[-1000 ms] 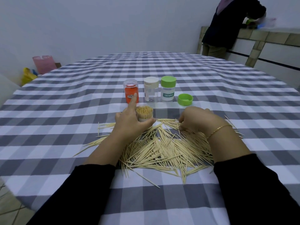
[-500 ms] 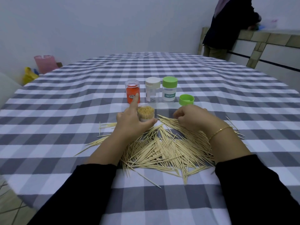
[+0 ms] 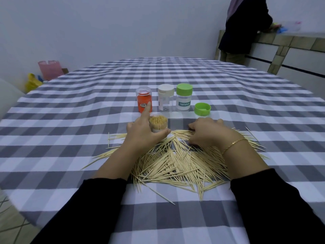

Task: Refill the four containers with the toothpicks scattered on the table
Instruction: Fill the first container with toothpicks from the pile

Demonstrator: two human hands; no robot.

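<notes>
Gripping the open container [image 3: 158,124], already packed with upright sticks, in the left hand [image 3: 143,133], thumb curled round its near side and forefinger pointing straight. Gathering toothpicks [image 3: 177,162] at the pile's far edge under the curled right hand [image 3: 206,132], exact pinch hidden. Probably handling as light, stiff, thin, pale slivers, sharp-tipped and rolling easily; best pinching small bundles mid-length.

On the counter [image 3: 70,110] with its grey-and-white checked cloth, the left hand [image 3: 142,133] grips a small clear open container [image 3: 158,124] packed with toothpicks, index finger straight. The right hand [image 3: 207,132] rests curled on the scattered pile of wooden toothpicks [image 3: 175,161]. Behind stand an orange container [image 3: 143,99], a white-capped container [image 3: 165,97], a green-capped container [image 3: 184,97] and a loose green cap [image 3: 202,109].
</notes>
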